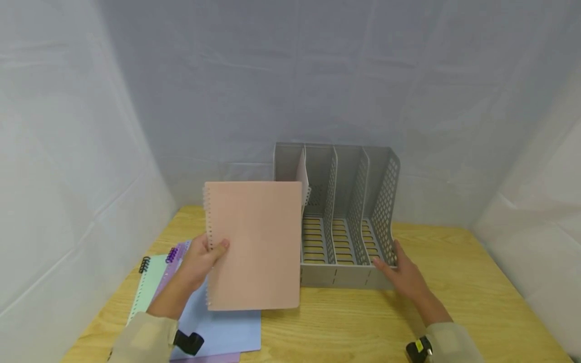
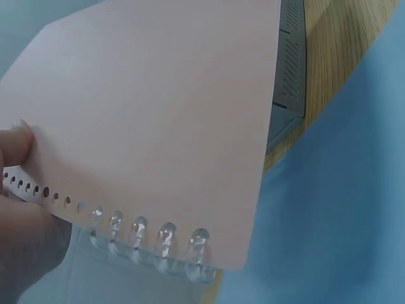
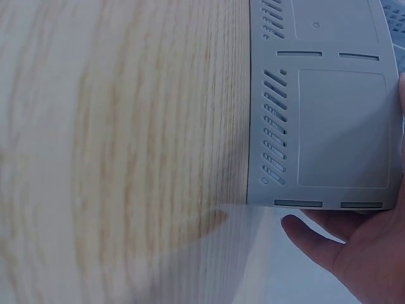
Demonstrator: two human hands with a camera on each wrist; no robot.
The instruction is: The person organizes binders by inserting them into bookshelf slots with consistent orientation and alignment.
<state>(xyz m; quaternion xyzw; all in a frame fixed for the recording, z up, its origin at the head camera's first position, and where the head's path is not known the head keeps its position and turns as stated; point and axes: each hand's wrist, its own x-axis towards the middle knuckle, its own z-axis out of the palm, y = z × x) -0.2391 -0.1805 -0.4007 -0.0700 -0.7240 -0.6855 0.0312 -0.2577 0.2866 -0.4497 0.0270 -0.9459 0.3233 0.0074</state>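
Observation:
A pink spiral notebook [image 1: 256,242] with clear plastic rings is upright in my left hand [image 1: 199,259]. The thumb lies on its cover near the ring edge, with the other fingers behind it; the left wrist view shows this edge and the rings [image 2: 168,239] up close. To its right stands a grey file rack [image 1: 347,276] with several upright slots. My right hand [image 1: 406,275] holds the rack's front right corner, thumb over the front rim, fingers along the outer side. A light-coloured ring-bound notebook [image 1: 302,176] stands in the leftmost slot, partly covered by the pink one.
Under my left forearm lie overlapping notebooks: a mint green one [image 1: 152,277], a purple one [image 1: 170,272] and a blue cover [image 1: 222,333]. The wooden table [image 1: 345,322] is bordered by white sheeting [image 1: 218,91] at the back and sides.

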